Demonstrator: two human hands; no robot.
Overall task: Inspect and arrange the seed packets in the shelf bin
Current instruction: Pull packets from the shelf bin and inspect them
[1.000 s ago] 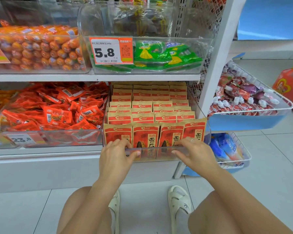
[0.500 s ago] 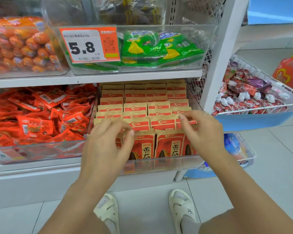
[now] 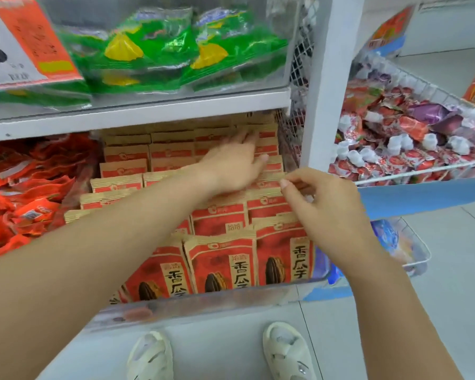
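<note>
Seed packets (image 3: 220, 259) in rows in bin (image 3: 203, 303) at my twelve, wire basket (image 3: 422, 171) at two, my sandals (image 3: 288, 352) at six.

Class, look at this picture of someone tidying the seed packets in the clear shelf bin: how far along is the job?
Done: the front row of seed packets stands upright and facing out in the clear bin. In hand: the left hand reaches over the back rows, fingers flat on the packets, while the right hand touches a packet top by the right wall. Left: the back rows look uneven, so straightening remains.
</note>
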